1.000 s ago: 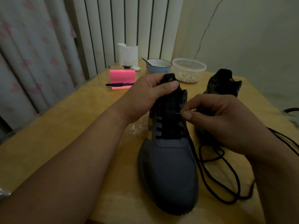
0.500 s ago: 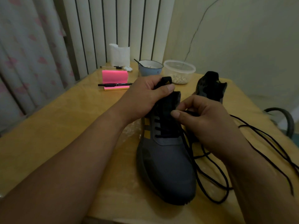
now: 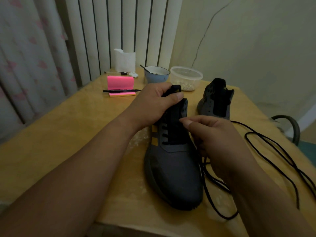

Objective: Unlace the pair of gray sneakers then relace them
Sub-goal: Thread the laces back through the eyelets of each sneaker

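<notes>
wood, a pale yellow table (image 3: pixel 68 134), fills the lower frame and carries both shoes. the near gray sneaker (image 3: pixel 174 170) sits at centre and lower centre, sole down, its long axis running almost straight up the frame: toe toward the bottom edge, collar toward the middle. no lace crosses its dark tongue and the eyelets on its left side look empty, so i judge the unlacing of this shoe done, or all but done, and its relacing barely begun. the far gray sneaker (image 3: pixel 215 103) stands right of centre, higher up, well apart from both hands and seemingly without a lace; it is too foreshortened to say which way its toe points. the left hand (image 3: pixel 153 103) wraps round the near shoe's collar, thumb pressing the tongue tab (image 3: pixel 176 88). the right hand (image 3: pixel 217 139) hovers just right of the upper eyelets, thumb and forefinger pinched narrow; whether a lace tip sits between them i cannot tell. a black lace (image 3: pixel 273 144) lies in loose loops at right and lower right, passing under that hand.
</notes>
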{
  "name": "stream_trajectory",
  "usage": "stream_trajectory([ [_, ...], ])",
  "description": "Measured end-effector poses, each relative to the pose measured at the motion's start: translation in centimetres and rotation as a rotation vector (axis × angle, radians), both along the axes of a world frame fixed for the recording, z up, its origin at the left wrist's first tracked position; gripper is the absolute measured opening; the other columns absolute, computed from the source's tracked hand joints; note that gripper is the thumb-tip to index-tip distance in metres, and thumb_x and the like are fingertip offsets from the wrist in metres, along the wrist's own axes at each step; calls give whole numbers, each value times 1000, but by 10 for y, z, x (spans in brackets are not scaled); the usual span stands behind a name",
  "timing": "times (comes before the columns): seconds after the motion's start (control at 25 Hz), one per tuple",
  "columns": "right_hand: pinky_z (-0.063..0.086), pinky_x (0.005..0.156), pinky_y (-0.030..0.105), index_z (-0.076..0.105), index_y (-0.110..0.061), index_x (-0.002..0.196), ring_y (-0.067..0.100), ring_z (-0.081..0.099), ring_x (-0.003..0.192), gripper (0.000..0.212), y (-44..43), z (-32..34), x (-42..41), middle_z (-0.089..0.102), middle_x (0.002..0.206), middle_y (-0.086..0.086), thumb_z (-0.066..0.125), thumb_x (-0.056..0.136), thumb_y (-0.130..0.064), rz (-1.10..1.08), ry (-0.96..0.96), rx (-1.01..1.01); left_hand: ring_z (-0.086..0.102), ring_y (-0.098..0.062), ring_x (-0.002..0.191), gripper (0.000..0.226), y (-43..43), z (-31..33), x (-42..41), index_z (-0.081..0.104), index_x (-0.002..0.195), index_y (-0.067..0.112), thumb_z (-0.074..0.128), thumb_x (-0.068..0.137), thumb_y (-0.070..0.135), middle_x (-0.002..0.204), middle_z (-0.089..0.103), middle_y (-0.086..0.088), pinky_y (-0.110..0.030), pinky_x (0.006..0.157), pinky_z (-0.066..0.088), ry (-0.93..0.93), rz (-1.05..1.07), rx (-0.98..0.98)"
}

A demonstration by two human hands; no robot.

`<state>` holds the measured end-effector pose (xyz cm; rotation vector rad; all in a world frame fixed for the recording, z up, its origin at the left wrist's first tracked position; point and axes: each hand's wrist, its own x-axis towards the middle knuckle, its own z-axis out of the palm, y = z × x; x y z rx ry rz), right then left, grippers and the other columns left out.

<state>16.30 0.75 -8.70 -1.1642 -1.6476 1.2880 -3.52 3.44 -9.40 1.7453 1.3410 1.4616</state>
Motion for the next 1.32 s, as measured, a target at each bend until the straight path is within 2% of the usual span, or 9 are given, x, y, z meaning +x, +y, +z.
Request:
stream_trajectory([
  [0.12,42,44,14,80,-14,101,1,61,49,17,-4,5,-1,69,62,-8,66,101,-25,31,93,-115,65,-8,75,17,-1,1,2,70,88,15,66,103,23,79,68,-1,-23,66,51,0,12,-1],
  [0.28,59,71,32,79,-21,93,11,77,83,9,0,-4,-3,80,87,-4,73,96,-27,-65,-13,39,59,-2,67,23,-2,2,5,64,80,22,66,103,21,70,60,13,-17,61,45,6,12,10],
  [0.44,58,74,27,80,-25,93,1,74,83,9,-3,-5,-7,79,87,-12,72,97,-28,-105,-108,207,58,-4,67,22,-3,1,6,64,80,19,67,102,21,70,60,10,-20,62,45,17,17,26],
  [0.68,62,76,31,81,-17,97,11,78,85,15,-7,-4,-20,81,89,-3,71,98,-27,-18,40,-5,56,-13,67,24,0,-4,8,63,82,10,68,101,23,71,60,-4,-35,64,46,68,106,73],
  [0.76,61,67,25,80,-11,98,15,78,82,14,-6,-4,-21,81,87,4,71,98,-21,-22,123,-92,67,-21,80,20,-4,-2,8,67,95,9,66,103,27,86,69,-11,-42,73,55,53,74,26],
  [0.88,61,69,25,80,-11,97,15,78,84,14,-6,-3,-19,81,88,4,70,98,-21,-24,86,-87,62,-7,118,26,-17,11,0,58,130,25,62,105,33,123,65,3,-26,96,54,-69,44,9],
  [1.0,60,68,22,81,-14,97,12,78,86,14,-5,-2,-17,81,90,1,70,98,-23,-18,82,-105,58,-5,103,13,-42,23,-13,58,116,24,62,103,25,111,60,4,-15,84,48,136,182,141],
  [1.12,62,76,27,81,-12,98,17,78,90,14,-4,-2,-15,81,92,4,70,98,-21,8,108,-115,63,-5,92,11,-71,9,-15,65,109,28,68,99,25,95,64,12,-18,79,52,375,70,26],
  [1.32,62,74,26,78,-3,102,23,77,92,16,-3,1,-12,80,94,12,66,100,-14,44,184,-203,64,-1,96,19,-76,-2,-14,69,117,29,70,99,29,100,67,15,-16,81,53,438,58,-12],
])
